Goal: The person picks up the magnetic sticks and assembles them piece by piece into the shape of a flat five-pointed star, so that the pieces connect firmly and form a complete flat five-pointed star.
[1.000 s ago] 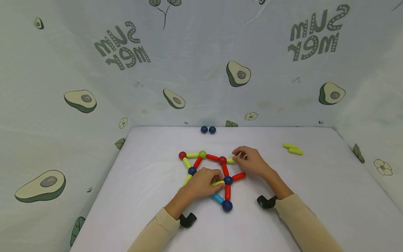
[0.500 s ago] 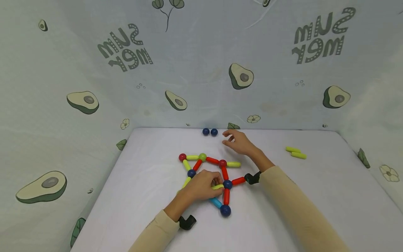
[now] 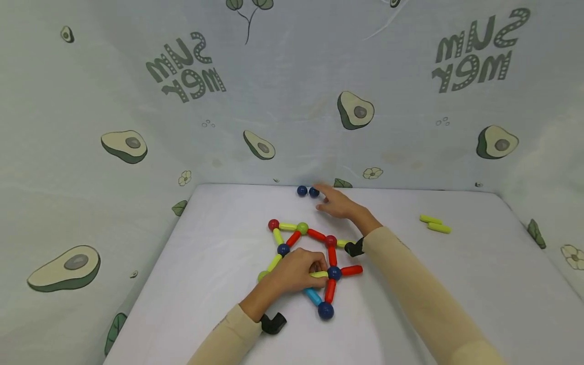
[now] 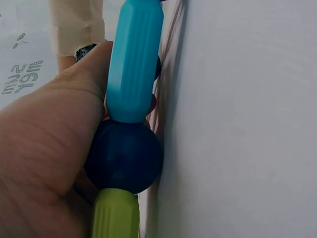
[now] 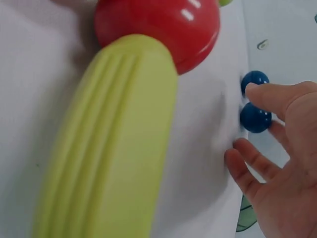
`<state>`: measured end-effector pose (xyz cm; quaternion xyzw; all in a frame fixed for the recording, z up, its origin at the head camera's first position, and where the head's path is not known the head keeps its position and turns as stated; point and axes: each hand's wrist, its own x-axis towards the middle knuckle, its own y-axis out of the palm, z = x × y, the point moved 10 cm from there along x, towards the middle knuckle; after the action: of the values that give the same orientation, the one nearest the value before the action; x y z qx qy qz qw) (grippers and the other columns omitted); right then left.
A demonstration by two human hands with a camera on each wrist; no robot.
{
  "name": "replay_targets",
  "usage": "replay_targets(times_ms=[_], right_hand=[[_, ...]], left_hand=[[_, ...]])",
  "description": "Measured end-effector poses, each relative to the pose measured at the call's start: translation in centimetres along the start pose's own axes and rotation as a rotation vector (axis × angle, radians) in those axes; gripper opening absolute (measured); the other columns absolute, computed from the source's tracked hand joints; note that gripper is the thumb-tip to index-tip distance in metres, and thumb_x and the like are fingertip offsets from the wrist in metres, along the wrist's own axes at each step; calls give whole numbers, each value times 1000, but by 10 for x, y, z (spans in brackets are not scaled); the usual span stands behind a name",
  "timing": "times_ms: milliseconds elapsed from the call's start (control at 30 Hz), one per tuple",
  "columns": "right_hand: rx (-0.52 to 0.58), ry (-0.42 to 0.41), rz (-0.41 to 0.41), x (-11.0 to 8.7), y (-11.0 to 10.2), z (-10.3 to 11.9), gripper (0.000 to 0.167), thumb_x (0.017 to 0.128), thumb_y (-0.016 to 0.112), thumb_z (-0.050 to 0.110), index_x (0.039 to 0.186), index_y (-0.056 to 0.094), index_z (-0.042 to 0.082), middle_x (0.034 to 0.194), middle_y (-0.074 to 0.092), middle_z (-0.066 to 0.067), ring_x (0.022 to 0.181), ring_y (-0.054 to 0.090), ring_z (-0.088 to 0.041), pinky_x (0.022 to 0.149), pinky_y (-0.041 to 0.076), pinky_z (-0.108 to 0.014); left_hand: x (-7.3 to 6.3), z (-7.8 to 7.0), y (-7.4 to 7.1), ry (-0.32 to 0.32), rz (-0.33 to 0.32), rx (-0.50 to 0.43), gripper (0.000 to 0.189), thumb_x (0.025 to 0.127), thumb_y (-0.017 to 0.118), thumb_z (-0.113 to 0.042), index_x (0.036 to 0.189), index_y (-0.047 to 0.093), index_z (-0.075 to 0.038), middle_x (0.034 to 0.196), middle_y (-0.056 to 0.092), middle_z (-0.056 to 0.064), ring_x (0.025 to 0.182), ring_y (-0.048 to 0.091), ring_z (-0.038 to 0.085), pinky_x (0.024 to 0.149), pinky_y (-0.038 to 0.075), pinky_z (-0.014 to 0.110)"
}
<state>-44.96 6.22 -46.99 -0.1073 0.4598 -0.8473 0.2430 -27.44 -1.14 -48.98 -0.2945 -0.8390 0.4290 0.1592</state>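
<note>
On the white table lies a linked figure of coloured rods and balls. My left hand (image 3: 296, 271) pinches a yellow-green rod (image 3: 319, 274) whose end meets a dark blue ball (image 3: 334, 273). Part of the figure is hidden under that hand; the left wrist view shows a light blue rod (image 4: 133, 64) joined to a blue ball (image 4: 124, 156) beside the palm. At the table's far edge my right hand (image 3: 338, 203) reaches, fingers spread, to the right one of two loose dark blue balls (image 3: 314, 192). In the right wrist view its fingers stretch around that ball (image 5: 256, 118).
Two loose yellow-green rods (image 3: 439, 228) lie at the right of the table. A red rod (image 3: 352, 270) sticks out from the figure's right side. Below my right forearm, a yellow-green rod (image 5: 109, 144) extends from a red ball (image 5: 163, 29). A printed cloth (image 3: 292, 101) hangs behind.
My right hand has let go of the yellow-green rod by the red ball and moved away to the far blue balls. The left hand keeps its pinch, nearly in place.
</note>
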Motion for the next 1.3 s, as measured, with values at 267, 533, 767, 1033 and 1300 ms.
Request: replay_targets(times_ms=[267, 533, 767, 1033, 1300], right_hand=[[-31, 116, -79, 9, 2, -18, 54, 101, 64, 23, 151, 48, 11, 152, 41, -26, 124, 55, -39, 111, 45, -55], [-2, 102, -113, -16, -11, -22, 36, 102, 59, 13, 137, 55, 6, 142, 57, -23, 125, 57, -38, 110, 46, -55], [33, 85, -147, -69, -29, -30, 43, 100, 66, 14, 141, 57, 5, 132, 61, -21, 103, 60, -32, 91, 55, -45], [121, 143, -185, -128, -30, -49, 41, 96, 71, 12, 135, 58, 8, 135, 60, -19, 110, 61, -34, 94, 57, -50], [132, 136, -214, -168, -25, -50, 40, 94, 71, 6, 133, 61, 6, 132, 64, -20, 101, 64, -28, 91, 57, -46]], left_hand=[[0, 0, 0, 16, -12, 24, 13, 89, 78, -31, 97, 71, -22, 74, 61, -17, 70, 52, -3, 66, 46, 12], [1, 0, 1, -8, -10, 11, 15, 89, 78, -33, 97, 71, -23, 75, 61, -17, 71, 53, -2, 67, 47, 13], [1, -1, 2, -13, -8, 24, 18, 89, 79, -36, 97, 70, -23, 76, 61, -17, 73, 53, -1, 69, 47, 13], [0, 0, 1, -18, -7, 22, 18, 89, 78, -36, 97, 70, -23, 77, 62, -17, 73, 54, -1, 69, 47, 14], [-1, -1, 1, -12, -17, 7, 16, 88, 78, -34, 97, 70, -23, 76, 62, -16, 72, 53, -1, 67, 47, 14]])
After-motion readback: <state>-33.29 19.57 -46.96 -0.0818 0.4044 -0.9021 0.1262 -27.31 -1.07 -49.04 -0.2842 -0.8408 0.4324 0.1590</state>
